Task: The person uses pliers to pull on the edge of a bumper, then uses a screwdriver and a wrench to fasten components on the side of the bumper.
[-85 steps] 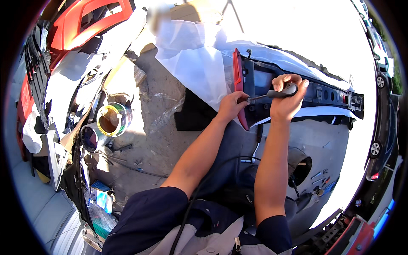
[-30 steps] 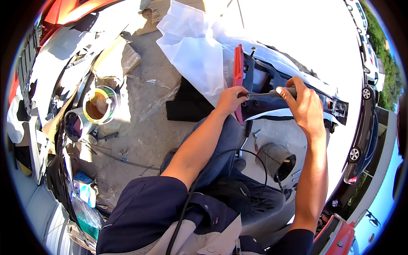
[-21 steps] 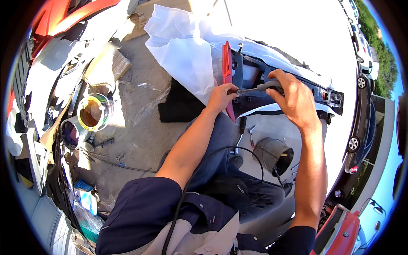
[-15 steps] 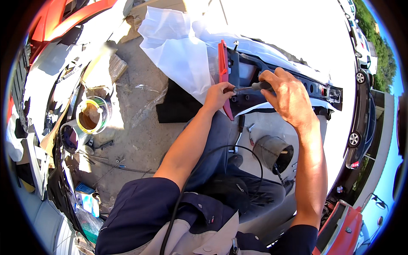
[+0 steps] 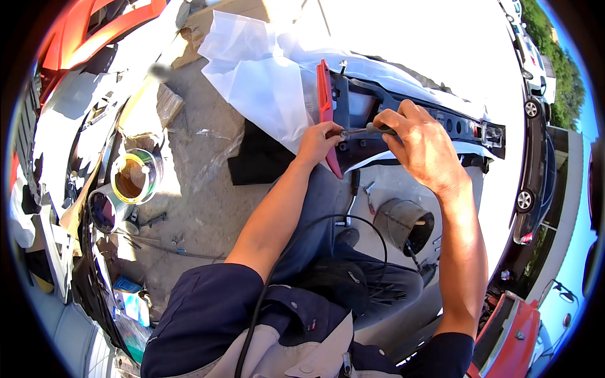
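My left hand [image 5: 315,146] pinches at a small fitting beside the lower part of a red trim piece [image 5: 324,88], its fingertips close to the screwdriver's tip; exactly what they hold is unclear. My right hand [image 5: 421,146] is wrapped over the grey handle of a screwdriver [image 5: 382,129], back of the hand upward. The thin shaft points left toward my left fingers. The red piece stands at the left end of a long black plastic car part [image 5: 368,89], which lies on crumpled white sheeting [image 5: 249,88].
Cans [image 5: 133,176] and piled panels [image 5: 63,88] line the left. Below the black part lie a metal bucket [image 5: 397,223] and hand tools [image 5: 370,198] on concrete [image 5: 201,208]. A black cable [image 5: 328,217] loops across my lap. Parked cars [image 5: 532,183] are at the right.
My right hand has turned over from an upright grip, knuckles now up, still on the screwdriver. The part and both hands have shifted left in the view.
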Motion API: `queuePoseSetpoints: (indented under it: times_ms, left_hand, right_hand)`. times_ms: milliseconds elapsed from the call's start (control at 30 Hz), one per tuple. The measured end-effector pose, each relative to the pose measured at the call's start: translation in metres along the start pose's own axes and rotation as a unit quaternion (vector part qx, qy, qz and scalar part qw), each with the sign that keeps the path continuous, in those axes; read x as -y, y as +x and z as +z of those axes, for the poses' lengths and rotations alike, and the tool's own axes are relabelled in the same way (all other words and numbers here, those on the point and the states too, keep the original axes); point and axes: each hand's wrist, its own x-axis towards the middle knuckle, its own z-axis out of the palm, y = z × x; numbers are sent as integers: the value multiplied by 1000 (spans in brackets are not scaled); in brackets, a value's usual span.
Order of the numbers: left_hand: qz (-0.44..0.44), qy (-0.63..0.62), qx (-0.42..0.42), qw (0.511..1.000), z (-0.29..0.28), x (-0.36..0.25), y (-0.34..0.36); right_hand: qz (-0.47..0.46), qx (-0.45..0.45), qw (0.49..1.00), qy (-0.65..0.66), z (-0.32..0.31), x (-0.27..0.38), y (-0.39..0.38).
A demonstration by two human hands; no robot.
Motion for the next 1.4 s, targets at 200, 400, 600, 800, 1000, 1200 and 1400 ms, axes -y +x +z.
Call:
queuePoseSetpoints:
  times_ms: [200,400,600,800,1000,1200,1400]
  left_hand:
    - [16,17,-13,1000,-1,-2,-1]
    - [16,21,-4,1000,-3,5,1]
    - [21,30,-5,999,2,0,1]
    - [8,16,-11,1000,0,4,0]
    - [4,37,-11,999,4,-1,-1]
    - [-3,26,-14,1000,4,-4,-2]
    - [-8,7,-19,1000,3,-4,-3]
  right_hand:
    - [139,75,987,-28,4,-1,1]
    - [90,9,995,-40,1,3,3]
    - [26,5,997,-78,-1,4,-5]
    - [203,143,963,-100,-7,18,14]
    - [66,-71,992,85,13,7,-6]
    - [46,-90,988,117,18,1,-12]
    - [169,-44,980,101,22,4,-7]
